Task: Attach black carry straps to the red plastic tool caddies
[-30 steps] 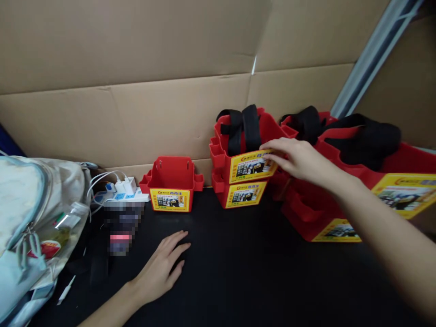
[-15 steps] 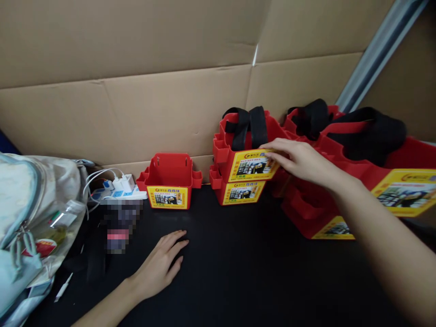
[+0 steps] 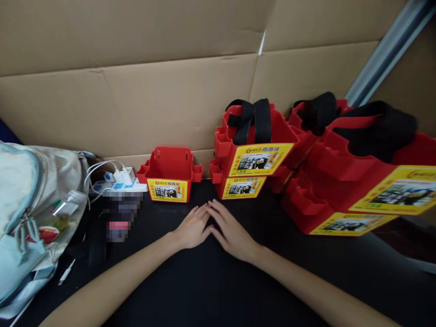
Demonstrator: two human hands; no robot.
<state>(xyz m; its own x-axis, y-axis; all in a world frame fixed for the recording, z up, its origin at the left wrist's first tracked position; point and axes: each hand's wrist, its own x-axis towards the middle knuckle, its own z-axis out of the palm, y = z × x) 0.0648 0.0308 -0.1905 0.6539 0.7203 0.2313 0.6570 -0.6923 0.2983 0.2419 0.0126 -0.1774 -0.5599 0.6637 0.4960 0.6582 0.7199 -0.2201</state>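
Observation:
On the black tabletop [image 3: 211, 290], my left hand [image 3: 192, 228] and my right hand [image 3: 235, 235] meet, fingertips touching. Both have their fingers stretched out and hold nothing. Just behind my left hand sits a single red plastic tool box [image 3: 169, 190] with a yellow label. Behind my right hand are two more stacked ones: the lower box [image 3: 241, 188] and the upper box [image 3: 262, 160], which has a black strap [image 3: 262, 120] folded over its top.
Further right, a large red box [image 3: 357, 172] with a black strap rests on a lower box [image 3: 303, 206]; another stands behind. At left are a pale backpack [image 3: 20, 181], a white power strip [image 3: 138, 185] with chargers, and a white tube [image 3: 66, 272]. Cardboard [image 3: 153, 104] lines the back.
My right hand has left the upper box of the middle stack and come down left to the tabletop. My left hand has moved right to touch it. The view has shifted slightly.

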